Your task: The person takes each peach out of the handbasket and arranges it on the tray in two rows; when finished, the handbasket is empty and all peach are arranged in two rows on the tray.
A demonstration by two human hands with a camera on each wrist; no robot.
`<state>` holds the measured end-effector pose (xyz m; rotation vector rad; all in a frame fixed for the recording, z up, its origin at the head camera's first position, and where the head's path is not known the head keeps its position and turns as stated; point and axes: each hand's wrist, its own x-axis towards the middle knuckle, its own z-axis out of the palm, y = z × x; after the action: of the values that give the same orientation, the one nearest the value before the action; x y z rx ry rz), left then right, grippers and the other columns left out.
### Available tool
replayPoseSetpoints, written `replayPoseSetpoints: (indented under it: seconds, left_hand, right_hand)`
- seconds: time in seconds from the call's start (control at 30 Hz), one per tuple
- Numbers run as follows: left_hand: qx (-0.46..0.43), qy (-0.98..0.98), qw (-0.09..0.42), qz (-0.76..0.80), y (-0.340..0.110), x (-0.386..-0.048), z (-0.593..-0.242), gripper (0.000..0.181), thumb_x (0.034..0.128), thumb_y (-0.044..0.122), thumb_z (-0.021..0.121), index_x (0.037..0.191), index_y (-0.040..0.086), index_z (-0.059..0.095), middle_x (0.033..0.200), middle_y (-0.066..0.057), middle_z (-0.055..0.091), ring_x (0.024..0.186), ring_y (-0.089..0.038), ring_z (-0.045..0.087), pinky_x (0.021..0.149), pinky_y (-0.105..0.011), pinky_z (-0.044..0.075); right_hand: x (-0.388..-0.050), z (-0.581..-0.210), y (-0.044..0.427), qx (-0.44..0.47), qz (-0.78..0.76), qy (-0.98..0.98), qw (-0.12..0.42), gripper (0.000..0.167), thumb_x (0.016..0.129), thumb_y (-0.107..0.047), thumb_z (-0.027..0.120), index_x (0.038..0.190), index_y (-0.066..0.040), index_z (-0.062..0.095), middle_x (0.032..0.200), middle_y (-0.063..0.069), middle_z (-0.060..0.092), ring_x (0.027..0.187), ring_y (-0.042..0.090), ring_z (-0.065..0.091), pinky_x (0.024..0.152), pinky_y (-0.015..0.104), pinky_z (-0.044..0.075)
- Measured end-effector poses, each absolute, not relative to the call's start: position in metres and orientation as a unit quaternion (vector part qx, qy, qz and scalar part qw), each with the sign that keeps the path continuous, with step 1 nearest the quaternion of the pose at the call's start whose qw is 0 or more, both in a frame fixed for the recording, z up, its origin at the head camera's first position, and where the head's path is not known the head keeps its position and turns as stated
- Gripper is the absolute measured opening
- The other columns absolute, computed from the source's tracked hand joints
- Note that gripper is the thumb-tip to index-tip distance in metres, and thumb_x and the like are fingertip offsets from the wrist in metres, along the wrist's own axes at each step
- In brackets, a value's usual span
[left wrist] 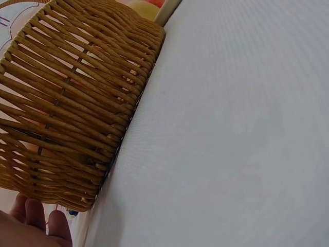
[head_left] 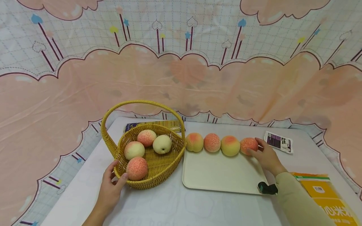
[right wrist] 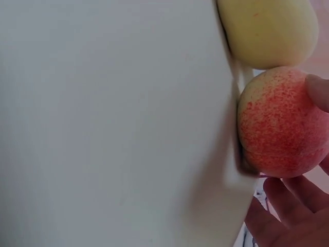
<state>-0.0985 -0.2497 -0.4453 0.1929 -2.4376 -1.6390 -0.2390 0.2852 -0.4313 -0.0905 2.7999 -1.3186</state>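
Row: four peaches (head_left: 212, 142) stand side by side along the far edge of the tray (head_left: 223, 174); whether they rest on its rim or just behind it is hard to tell. The line looks laid out, in my judgement, except that its right-hand member is not yet let go.
End peach (head_left: 247, 145): at the right end of the row, near the tray's far right corner, in the right hand (head_left: 267, 157).
Right fingers: thumb and fingers bent round the end peach; the lower ones are spread slightly apart.
Basket (head_left: 152, 182): left of the tray, with four loose fruits (head_left: 137, 168) inside, none in a hand and none in the row.
Left fingers: the left hand (head_left: 108, 188) holds the basket's near left end, thumb and fingers parted round it.
Head view only: the basket's inside, its whole handle and the full row.
Left wrist view only: the gappy outer weave close up, and three fingertips low by the basket's end.
Right wrist view only: the end peach meeting its neighbour, and the lower fingers under the hand.
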Motion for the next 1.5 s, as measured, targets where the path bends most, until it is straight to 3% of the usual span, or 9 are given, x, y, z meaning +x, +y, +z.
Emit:
replayPoseSetpoints:
  seconds: [0.3, 0.63, 0.93, 1.03, 1.2, 1.37, 1.43, 1.5]
  left_hand:
    - [0.065, -0.824, 0.100, -0.554, -0.249, -0.099, -0.445, 0.069, 0.1048, 0.024, 0.054, 0.155, -0.003, 0.016, 0.152, -0.028, 0.022, 0.129, -0.036, 0.033, 0.080, -0.009, 0.034]
    - [0.065, -0.825, 0.100, -0.553, -0.250, -0.097, -0.445, 0.068, 0.1050, 0.023, 0.053, 0.155, -0.003, 0.015, 0.152, -0.029, 0.021, 0.128, -0.036, 0.033, 0.079, -0.010, 0.035]
    - [0.067, -0.825, 0.102, -0.552, -0.250, -0.098, -0.446, 0.069, 0.1047, 0.024, 0.055, 0.155, -0.003, 0.016, 0.151, -0.029, 0.022, 0.129, -0.038, 0.033, 0.079, -0.009, 0.034]
    - [0.065, -0.824, 0.102, -0.553, -0.249, -0.098, -0.446, 0.069, 0.1046, 0.024, 0.055, 0.155, -0.003, 0.016, 0.151, -0.029, 0.022, 0.129, -0.038, 0.033, 0.079, -0.009, 0.035]
    - [0.066, -0.826, 0.105, -0.550, -0.249, -0.098, -0.447, 0.069, 0.1047, 0.024, 0.054, 0.155, -0.002, 0.017, 0.151, -0.028, 0.023, 0.126, -0.032, 0.033, 0.079, -0.010, 0.035]
    - [0.067, -0.827, 0.102, -0.549, -0.250, -0.097, -0.447, 0.069, 0.1047, 0.025, 0.054, 0.156, -0.002, 0.017, 0.151, -0.027, 0.024, 0.127, -0.032, 0.033, 0.079, -0.010, 0.035]
    - [0.069, -0.827, 0.097, -0.549, -0.250, -0.097, -0.446, 0.069, 0.1048, 0.025, 0.054, 0.156, -0.001, 0.016, 0.152, -0.027, 0.023, 0.128, -0.034, 0.033, 0.079, -0.010, 0.035]
    - [0.072, -0.827, 0.093, -0.549, -0.250, -0.097, -0.446, 0.070, 0.1048, 0.026, 0.054, 0.156, -0.001, 0.015, 0.152, -0.027, 0.022, 0.129, -0.036, 0.033, 0.080, -0.009, 0.034]
  right_hand:
    - [-0.233, -0.417, 0.286, -0.031, -0.403, 0.915, 0.003, 0.089, 0.097, -0.042, 0.066, 0.156, 0.005, 0.019, 0.152, 0.036, 0.029, 0.137, 0.052, 0.029, 0.105, 0.065, 0.031]
    - [-0.223, -0.395, 0.272, -0.072, -0.391, 0.914, -0.075, 0.078, 0.096, -0.029, 0.069, 0.153, 0.005, 0.029, 0.152, 0.035, 0.031, 0.129, 0.056, 0.040, 0.100, 0.063, 0.038]
    - [-0.210, -0.376, 0.244, -0.122, -0.413, 0.894, -0.124, 0.073, 0.092, -0.018, 0.075, 0.150, 0.004, 0.037, 0.149, 0.029, 0.041, 0.132, 0.050, 0.040, 0.101, 0.063, 0.037]
    - [-0.207, -0.374, 0.232, -0.137, -0.418, 0.888, -0.134, 0.070, 0.092, -0.017, 0.075, 0.149, 0.003, 0.041, 0.146, 0.027, 0.045, 0.126, 0.049, 0.045, 0.099, 0.063, 0.040]
    - [-0.204, -0.376, 0.211, -0.192, -0.407, 0.876, -0.174, 0.064, 0.086, -0.007, 0.079, 0.142, 0.003, 0.049, 0.136, 0.023, 0.054, 0.119, 0.041, 0.053, 0.094, 0.050, 0.047]
    - [-0.201, -0.380, 0.185, -0.272, -0.412, 0.827, -0.267, 0.053, 0.075, 0.007, 0.083, 0.124, 0.004, 0.064, 0.118, 0.016, 0.067, 0.101, 0.031, 0.063, 0.086, 0.020, 0.048]
    - [-0.200, -0.381, 0.174, -0.297, -0.414, 0.810, -0.291, 0.047, 0.073, 0.008, 0.082, 0.117, 0.003, 0.067, 0.112, 0.015, 0.069, 0.096, 0.028, 0.064, 0.085, 0.014, 0.046]
    - [-0.198, -0.381, 0.164, -0.311, -0.414, 0.804, -0.291, 0.043, 0.074, 0.008, 0.082, 0.115, 0.003, 0.068, 0.110, 0.014, 0.069, 0.094, 0.028, 0.065, 0.084, 0.017, 0.048]
